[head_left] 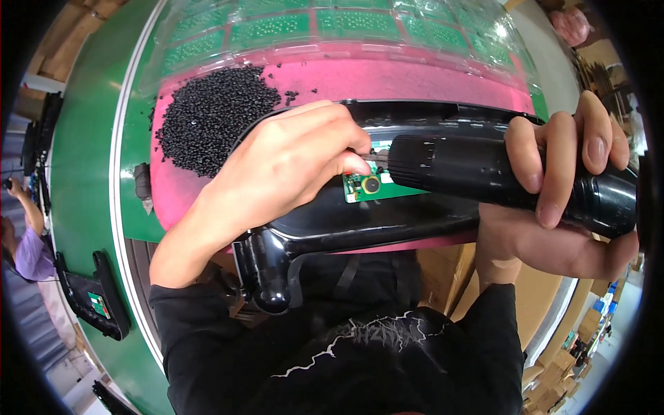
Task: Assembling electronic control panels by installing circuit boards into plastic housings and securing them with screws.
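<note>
My right hand (564, 155) wraps round a black electric screwdriver (460, 164), which lies nearly level and points left. Its bit (377, 159) reaches the fingertips of my left hand (280, 155), closed in a pinch; whatever sits between them is too small and hidden to name. Just below the bit is a green circuit board (354, 195) with a round component, partly covered by the screwdriver. The board lies inside a glossy black plastic housing (360, 225), long and curved, with a rounded stub at its lower left. My left wrist crosses the housing's left end.
A heap of tiny black screws (214, 114) lies on the pink mat (408, 81). Clear plastic trays of green boards (332, 28) stand beyond. Another black housing with a board (93, 301) rests on the green table (90, 159) at left. A person in a purple sleeve (38, 242) is farther left.
</note>
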